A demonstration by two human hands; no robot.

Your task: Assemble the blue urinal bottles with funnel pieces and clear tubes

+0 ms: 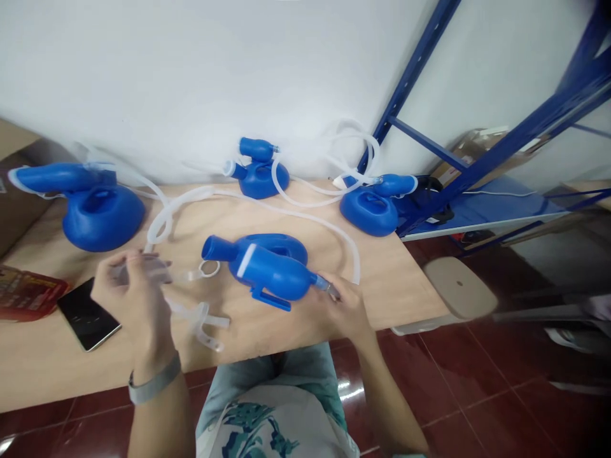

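A blue plastic urinal bottle point(286, 245) lies on the table, its open neck to the left. In front of it is a blue urinal funnel point(279, 273) with a white rim and a side handle. My right hand point(344, 305) is closed around the clear hose connector point(324, 284) at the funnel's narrow end. My left hand point(136, 286), slightly blurred, is closed on a clear plastic piece point(160, 270) whose shape is unclear. To its right lie a translucent ring cap point(210, 270) and a translucent strap point(206, 327) with holes.
More blue urinal bottles stand at left point(102, 219), back point(262, 178) and right point(370, 213), with white hoses point(305, 216) looping between them. A phone point(88, 316) and a red package point(28, 294) lie at left. A blue shelf frame point(429, 152) and beige stool point(459, 286) are to the right.
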